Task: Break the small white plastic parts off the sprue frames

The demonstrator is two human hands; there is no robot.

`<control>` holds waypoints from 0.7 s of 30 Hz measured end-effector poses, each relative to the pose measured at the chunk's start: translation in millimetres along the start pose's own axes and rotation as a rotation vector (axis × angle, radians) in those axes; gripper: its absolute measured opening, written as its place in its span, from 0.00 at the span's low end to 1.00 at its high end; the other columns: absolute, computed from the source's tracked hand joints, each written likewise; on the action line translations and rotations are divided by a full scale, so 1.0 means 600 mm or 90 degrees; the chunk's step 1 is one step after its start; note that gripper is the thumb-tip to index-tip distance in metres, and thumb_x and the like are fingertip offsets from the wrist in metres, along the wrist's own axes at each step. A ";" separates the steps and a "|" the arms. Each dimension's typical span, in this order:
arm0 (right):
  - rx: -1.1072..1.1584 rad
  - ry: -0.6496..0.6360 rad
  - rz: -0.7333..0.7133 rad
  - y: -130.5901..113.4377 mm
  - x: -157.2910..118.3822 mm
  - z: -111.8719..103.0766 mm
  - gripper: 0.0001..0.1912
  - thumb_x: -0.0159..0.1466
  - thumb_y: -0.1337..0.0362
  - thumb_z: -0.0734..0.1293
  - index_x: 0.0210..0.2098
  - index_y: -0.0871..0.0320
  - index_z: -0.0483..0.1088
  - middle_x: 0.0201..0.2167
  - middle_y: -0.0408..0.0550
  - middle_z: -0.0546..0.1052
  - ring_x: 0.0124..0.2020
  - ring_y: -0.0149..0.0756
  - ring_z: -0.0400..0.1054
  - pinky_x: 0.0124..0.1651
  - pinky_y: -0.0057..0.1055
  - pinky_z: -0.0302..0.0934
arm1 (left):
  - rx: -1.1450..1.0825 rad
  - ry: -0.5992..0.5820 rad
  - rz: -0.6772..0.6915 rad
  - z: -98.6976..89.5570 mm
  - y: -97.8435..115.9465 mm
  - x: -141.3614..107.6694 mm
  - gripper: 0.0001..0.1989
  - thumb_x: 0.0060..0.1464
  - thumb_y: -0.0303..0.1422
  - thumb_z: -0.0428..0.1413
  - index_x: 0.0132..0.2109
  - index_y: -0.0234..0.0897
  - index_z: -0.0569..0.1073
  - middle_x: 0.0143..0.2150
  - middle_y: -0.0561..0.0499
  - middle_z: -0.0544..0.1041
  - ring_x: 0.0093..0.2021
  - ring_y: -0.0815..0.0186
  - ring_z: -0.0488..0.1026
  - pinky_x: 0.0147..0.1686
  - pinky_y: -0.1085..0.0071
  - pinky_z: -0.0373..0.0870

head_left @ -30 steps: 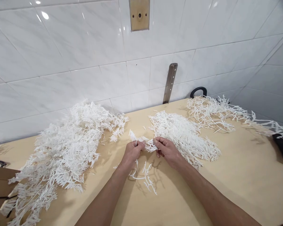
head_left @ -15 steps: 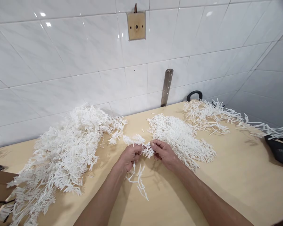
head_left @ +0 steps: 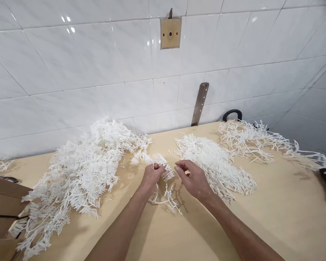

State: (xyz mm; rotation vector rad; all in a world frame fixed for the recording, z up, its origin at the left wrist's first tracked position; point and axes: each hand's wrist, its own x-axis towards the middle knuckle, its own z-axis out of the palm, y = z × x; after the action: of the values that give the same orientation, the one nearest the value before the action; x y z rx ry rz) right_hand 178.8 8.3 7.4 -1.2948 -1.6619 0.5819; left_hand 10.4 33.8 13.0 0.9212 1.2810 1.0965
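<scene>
The left hand point(head_left: 152, 175) is closed in a pinch, thumb against fingers, on a frayed white sprig point(head_left: 168, 173) whose feathery tips stick out toward the other hand. The right hand point(head_left: 193, 177) sits just beside it, fingers curled and thumb and forefinger slightly parted, apart from the sprig; whether a tiny bit sits between those fingertips, I cannot tell.

Just below the hands are some thicker white branching stems point(head_left: 168, 199); whether they lie on the table or hang from the left hand is unclear. Near the right hand, on its far side, is a dense heap of short white pieces point(head_left: 214, 163). To the left spreads a larger, fluffier white pile point(head_left: 81, 170). Farther right, bare white stems point(head_left: 244, 136) lie tangled near a black handle point(head_left: 232, 113).

All this rests on a pale wood-look table point(head_left: 288, 217). A brown cardboard box point(head_left: 8, 194) stands at the left edge. Behind, a metal strip point(head_left: 200, 105) leans on the tiled wall point(head_left: 97, 54), its row of pale spots too small to make out. Above is a yellowed wall plate point(head_left: 170, 33) with three dark holes.
</scene>
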 end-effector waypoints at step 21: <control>-0.096 -0.085 0.018 0.005 0.034 0.044 0.10 0.64 0.64 0.61 0.40 0.57 0.73 0.32 0.48 0.79 0.30 0.37 0.72 0.35 0.34 0.65 | 0.025 0.094 0.055 0.000 0.004 -0.004 0.13 0.43 0.35 0.62 0.25 0.37 0.64 0.20 0.59 0.63 0.23 0.72 0.60 0.26 0.74 0.57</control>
State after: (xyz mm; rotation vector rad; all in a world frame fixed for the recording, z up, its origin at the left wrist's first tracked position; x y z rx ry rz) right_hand 156.6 32.7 0.2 -1.4161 -1.8289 0.5807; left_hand 10.3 32.1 15.9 0.9465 1.3982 1.2292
